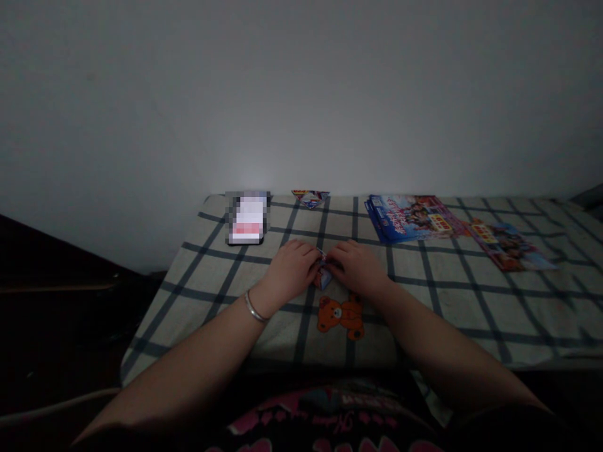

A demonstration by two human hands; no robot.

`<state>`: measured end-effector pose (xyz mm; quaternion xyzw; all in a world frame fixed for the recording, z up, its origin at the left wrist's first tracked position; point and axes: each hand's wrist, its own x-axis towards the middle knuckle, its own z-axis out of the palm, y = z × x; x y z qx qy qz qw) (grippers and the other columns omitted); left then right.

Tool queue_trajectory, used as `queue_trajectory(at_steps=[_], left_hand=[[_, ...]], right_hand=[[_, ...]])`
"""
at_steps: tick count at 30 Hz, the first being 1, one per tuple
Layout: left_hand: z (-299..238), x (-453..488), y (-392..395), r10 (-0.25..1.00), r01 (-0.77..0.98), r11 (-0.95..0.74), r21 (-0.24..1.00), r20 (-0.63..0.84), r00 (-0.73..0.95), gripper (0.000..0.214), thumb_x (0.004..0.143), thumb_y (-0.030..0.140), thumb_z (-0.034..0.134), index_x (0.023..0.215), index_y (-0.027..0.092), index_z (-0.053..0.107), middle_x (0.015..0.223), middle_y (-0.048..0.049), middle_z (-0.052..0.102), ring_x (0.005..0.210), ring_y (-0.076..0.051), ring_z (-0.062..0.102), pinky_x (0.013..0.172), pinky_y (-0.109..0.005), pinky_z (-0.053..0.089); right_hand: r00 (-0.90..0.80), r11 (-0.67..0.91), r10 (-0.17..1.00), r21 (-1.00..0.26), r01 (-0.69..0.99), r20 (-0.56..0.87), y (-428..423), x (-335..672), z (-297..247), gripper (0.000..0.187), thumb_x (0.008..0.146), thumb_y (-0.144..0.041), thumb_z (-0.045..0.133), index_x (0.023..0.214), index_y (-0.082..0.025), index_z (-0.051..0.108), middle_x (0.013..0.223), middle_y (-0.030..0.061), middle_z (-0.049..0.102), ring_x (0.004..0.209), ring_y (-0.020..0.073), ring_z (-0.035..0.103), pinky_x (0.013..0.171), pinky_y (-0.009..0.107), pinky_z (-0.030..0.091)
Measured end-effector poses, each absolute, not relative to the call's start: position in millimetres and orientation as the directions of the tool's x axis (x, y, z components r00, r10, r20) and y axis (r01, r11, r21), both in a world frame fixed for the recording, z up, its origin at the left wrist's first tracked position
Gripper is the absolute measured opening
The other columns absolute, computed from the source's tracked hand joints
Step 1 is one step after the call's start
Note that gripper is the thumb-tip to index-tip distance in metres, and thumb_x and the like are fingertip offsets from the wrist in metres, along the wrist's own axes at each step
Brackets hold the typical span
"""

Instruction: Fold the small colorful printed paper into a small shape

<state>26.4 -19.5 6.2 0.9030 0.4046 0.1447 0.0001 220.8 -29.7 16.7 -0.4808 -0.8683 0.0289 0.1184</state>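
Note:
My left hand (291,269) and my right hand (357,267) meet over the checked cloth (452,301), both curled and pinching a small folded piece of coloured paper (323,276) between them. A silver bangle (254,309) circles my left wrist. An orange bear print (342,316) on the cloth lies just below the paper. Most of the paper is hidden by my fingers.
A phone with a lit screen (247,218) lies at the back left. A small folded paper shape (310,198) sits at the far edge. Colourful printed sheets (411,217) and another sheet (507,245) lie at the right. A plain wall rises behind.

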Motion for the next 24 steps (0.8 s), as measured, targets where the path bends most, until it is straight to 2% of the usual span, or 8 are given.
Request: queue_trajectory(at_steps=[11,17,24], left_hand=[[6.2,27.0,-19.0,0.735,0.735,-0.668,0.117,0.257,0.628,0.016,0.092,0.022,0.051,0.098,0.016,0.065,0.098,-0.0074,0.066,0.097,-0.024,0.058,0.090,-0.041,0.047],[7.6,27.0,-19.9,0.732,0.731,-0.671,0.124,0.260,0.629,0.014,0.091,0.022,0.054,0.098,0.016,0.065,0.099,-0.0068,0.066,0.098,-0.024,0.058,0.090,-0.040,0.047],[7.5,27.6,-19.8,0.736,0.736,-0.667,0.113,0.253,0.628,0.014,0.092,0.024,0.054,0.099,0.016,0.065,0.098,-0.0068,0.065,0.097,-0.024,0.058,0.090,-0.040,0.047]], right_hand=[[-0.486,0.515,0.853,-0.154,0.844,0.190,-29.2,223.2,16.3,0.016,0.093,-0.029,0.058,0.085,-0.018,0.067,0.090,0.0056,0.068,0.088,0.0207,0.058,0.078,0.032,0.042],[-0.474,0.510,0.857,-0.207,0.835,0.201,-27.4,223.6,12.9,0.015,0.094,-0.028,0.056,0.091,-0.019,0.068,0.093,0.0057,0.070,0.090,0.0210,0.059,0.080,0.032,0.042],[-0.481,0.513,0.854,-0.170,0.842,0.198,-28.5,221.6,14.2,0.016,0.093,-0.027,0.057,0.090,-0.018,0.070,0.093,0.0063,0.069,0.090,0.0221,0.058,0.080,0.033,0.043]])
